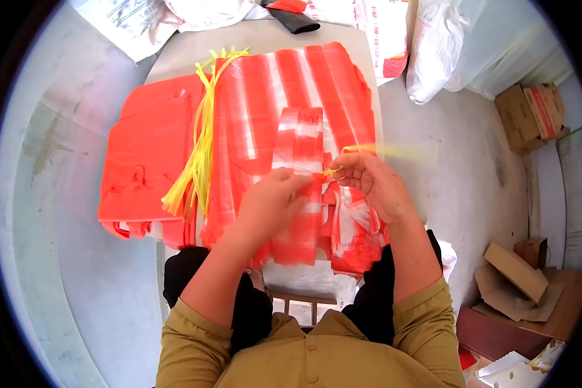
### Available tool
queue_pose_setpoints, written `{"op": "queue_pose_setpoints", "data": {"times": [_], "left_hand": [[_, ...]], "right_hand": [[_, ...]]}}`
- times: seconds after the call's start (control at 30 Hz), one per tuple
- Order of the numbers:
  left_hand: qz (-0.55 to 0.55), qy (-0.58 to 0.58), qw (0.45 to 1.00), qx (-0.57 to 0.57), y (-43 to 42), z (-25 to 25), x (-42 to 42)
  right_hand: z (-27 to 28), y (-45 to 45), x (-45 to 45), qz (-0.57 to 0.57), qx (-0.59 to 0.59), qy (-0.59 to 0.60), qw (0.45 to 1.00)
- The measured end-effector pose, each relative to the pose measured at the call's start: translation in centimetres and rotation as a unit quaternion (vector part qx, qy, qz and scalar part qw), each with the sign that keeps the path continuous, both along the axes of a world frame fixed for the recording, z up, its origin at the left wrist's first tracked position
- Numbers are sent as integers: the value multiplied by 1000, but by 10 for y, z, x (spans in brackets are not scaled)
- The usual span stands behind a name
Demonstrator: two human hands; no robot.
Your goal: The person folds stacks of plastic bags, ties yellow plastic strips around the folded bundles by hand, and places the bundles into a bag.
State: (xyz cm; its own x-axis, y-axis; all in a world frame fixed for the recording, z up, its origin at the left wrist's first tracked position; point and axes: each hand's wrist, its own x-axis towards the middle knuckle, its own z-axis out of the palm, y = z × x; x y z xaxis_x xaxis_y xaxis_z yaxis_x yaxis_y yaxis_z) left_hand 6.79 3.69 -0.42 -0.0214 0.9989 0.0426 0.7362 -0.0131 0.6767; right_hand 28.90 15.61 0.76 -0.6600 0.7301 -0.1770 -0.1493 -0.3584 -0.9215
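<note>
The folded red-and-white plastic bundle (297,145) lies lengthwise on the wider striped plastic stack (239,123), toward its right side. The left hand (273,202) rests on the bundle, its grip loosely curled. At the bundle's right edge, the right hand (374,186) has its grip pinched nearly closed on a yellow strip (362,149). More yellow strips (202,152) lie left, beside the plain red stack (150,152) on the bench (191,63).

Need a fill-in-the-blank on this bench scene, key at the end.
1. The person's ____ hand pinches a thin yellow strip.
2. The large striped stack is red and ____.
3. Seen in the picture, the plain red stack lies to the ____ of the large striped stack.

Missing words: right; white; left
</note>
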Motion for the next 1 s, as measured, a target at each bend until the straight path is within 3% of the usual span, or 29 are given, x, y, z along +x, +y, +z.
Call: {"op": "queue_pose_setpoints", "data": {"times": [0.27,0.4,0.5,0.6,0.8,0.9,1.0], "left_hand": [[-87,151,985,15,-2,-1,26],[-45,155,985,58,1,-4,29],[-22,147,987,54,8,-4,23],[-15,144,988,54,9,-4,21],[-7,107,993,47,8,-2,21],[39,54,996,60,8,0,23],[66,11,992,106,4,-2,14]], "right_hand": [[-6,-6,-9,-5,52,-13,999],[-15,-6,-9,-36,71,3,997],[-8,-8,-5,-57,73,-52,994],[-3,2,14,49,181,-318,930],[5,-8,8,-9,170,-233,958],[10,-18,-13,-24,234,-140,962],[7,-22,-29,-18,160,-122,979]]}}
